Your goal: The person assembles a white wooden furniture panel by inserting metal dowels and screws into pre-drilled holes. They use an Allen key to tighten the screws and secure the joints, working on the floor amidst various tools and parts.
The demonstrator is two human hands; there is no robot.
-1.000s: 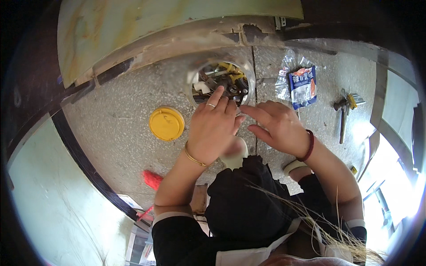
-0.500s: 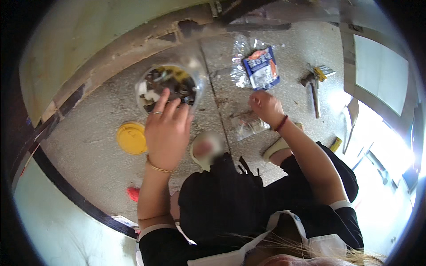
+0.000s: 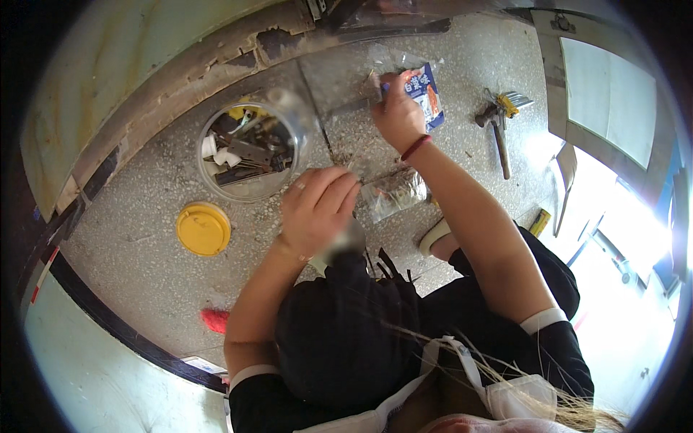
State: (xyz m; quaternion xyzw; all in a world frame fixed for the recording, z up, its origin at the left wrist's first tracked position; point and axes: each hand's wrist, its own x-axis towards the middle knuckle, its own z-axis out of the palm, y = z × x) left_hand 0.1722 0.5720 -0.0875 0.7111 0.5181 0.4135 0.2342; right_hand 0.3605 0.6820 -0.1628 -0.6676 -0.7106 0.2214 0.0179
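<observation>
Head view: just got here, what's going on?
A person is working on a speckled floor with both bare hands. The right hand is at the left side of a blue packet; whether it grips it is unclear. The left hand, fingers bent, is beside an open clear jar of mixed metal and white parts. A yellow lid lies left of that hand, a clear package right of it, and a hammer farther right.

One left hand (image 3: 317, 204) and one right hand (image 3: 399, 117) make two. The floor (image 3: 130, 216) bears one clear tub (image 3: 247, 196), one yellow lid (image 3: 203, 229), one hammer (image 3: 501, 150) and one blue packet (image 3: 432, 99). The tub's jumbled pieces (image 3: 250, 152) cannot be counted.
</observation>
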